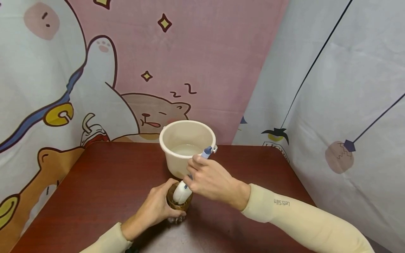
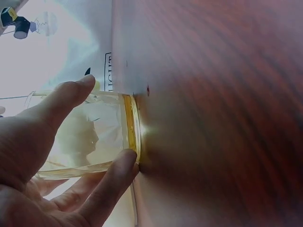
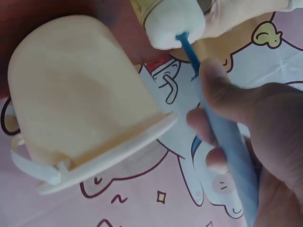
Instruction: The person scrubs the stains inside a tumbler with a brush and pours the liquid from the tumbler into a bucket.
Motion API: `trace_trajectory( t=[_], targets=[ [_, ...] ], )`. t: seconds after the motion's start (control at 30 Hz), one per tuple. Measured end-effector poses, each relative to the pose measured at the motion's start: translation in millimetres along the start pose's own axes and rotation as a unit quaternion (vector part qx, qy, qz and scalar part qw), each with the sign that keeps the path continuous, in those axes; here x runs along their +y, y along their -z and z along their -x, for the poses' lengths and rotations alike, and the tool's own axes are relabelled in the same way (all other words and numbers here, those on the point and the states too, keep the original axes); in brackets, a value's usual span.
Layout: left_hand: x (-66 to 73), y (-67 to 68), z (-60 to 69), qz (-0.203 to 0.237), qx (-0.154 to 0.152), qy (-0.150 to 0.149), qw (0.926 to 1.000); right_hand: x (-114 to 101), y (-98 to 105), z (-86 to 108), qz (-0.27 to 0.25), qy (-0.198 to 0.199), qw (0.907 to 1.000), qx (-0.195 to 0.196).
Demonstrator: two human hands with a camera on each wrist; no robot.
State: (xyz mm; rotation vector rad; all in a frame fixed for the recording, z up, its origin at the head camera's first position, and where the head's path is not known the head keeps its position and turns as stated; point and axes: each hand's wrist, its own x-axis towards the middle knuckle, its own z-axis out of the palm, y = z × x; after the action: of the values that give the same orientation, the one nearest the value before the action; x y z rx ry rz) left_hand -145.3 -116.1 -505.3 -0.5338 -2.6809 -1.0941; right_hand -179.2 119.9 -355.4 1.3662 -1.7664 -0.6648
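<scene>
Cream sleeve [image 1: 300, 214] fabric reaches over the tabletop [image 1: 120, 175] from its right side. Right hand [image 1: 210, 177] fingers grip the handle of a blue-handled brush [image 3: 227, 137], whose white sponge head [image 1: 181, 194] sits in the mouth of an amber glass [image 2: 111, 127]. That glass is midway between the tabletop's left and right edges, wrapped by the left hand [image 1: 159, 202]; whether its base touches the wood is unclear. A bucket [image 1: 177, 165] stands just beyond, toward the far edge. Hard pushing or twisting might wrench the glass loose, especially if wet; a wide handle swing could knock the bucket's rim.
</scene>
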Motion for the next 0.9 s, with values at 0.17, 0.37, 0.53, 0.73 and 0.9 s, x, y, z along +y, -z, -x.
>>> trace_trajectory(
  t=[0.17, 0.37, 0.53, 0.73, 0.9],
  targets=[
    [-0.1, 0.8, 0.4, -0.001, 0.003, 0.000, 1.0000, 7, 2, -2.7, 0.025, 0.043, 0.9987, 0.000],
    [-0.2, 0.9, 0.2, -0.001, 0.004, -0.007, 1.0000, 13, 3, -4.7, 0.026, 0.071, 0.9971, 0.011],
    [-0.4, -0.1, -0.2, 0.000, 0.003, -0.007, 1.0000, 15, 2, -4.2, 0.024, 0.075, 0.9967, 0.020],
    [-0.4, -0.2, -0.4, 0.002, -0.001, 0.001, 1.0000, 14, 0, -3.9, 0.020, 0.077, 0.9962, 0.036],
    [-0.8, -0.9, 0.1, 0.000, 0.009, -0.004, 1.0000, 13, -1, -4.1, 0.024, 0.083, 0.9948, 0.054]
  ],
)
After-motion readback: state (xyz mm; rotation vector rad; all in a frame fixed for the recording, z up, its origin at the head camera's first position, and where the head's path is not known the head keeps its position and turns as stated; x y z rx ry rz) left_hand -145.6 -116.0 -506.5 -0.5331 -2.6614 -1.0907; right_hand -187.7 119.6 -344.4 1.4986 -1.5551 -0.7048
